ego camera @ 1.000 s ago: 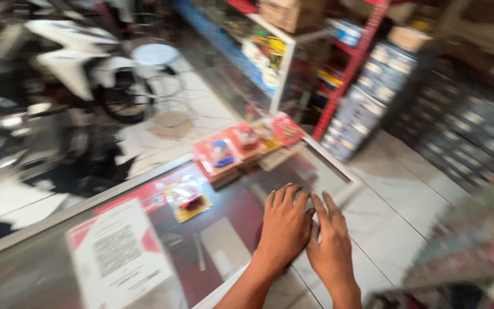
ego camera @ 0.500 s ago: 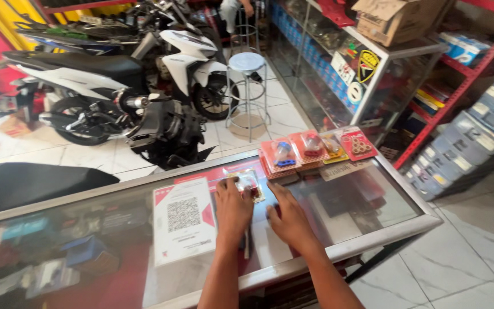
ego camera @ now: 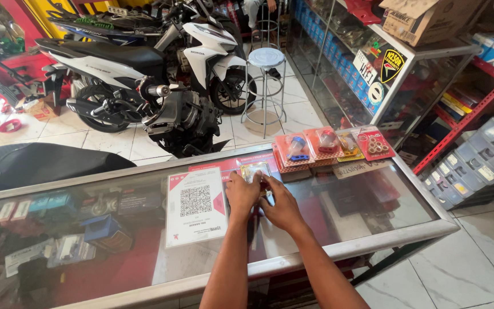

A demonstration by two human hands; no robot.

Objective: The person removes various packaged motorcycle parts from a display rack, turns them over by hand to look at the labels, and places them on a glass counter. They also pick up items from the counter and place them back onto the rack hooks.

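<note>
Both hands meet on a small clear blister pack (ego camera: 255, 170) lying flat on the glass tabletop (ego camera: 373, 220). Left hand (ego camera: 242, 194) lies palm down, fingers curled over the pack's near edge. Right hand (ego camera: 281, 207) touches its right side, fingers bent; firm grip or not, cannot tell. White code card (ego camera: 195, 205) just left. Red blister packs (ego camera: 327, 146) stacked beyond, white scooter (ego camera: 144, 74) behind.

A motorcycle parts shop: glass display counter (ego camera: 373, 240) at six o'clock, packaged parts (ego camera: 330, 147) at one o'clock, stocked shelves (ego camera: 470, 86) at three, white motorcycle (ego camera: 144, 74) and metal stool (ego camera: 264, 63) parked on tiled floor at eleven.
</note>
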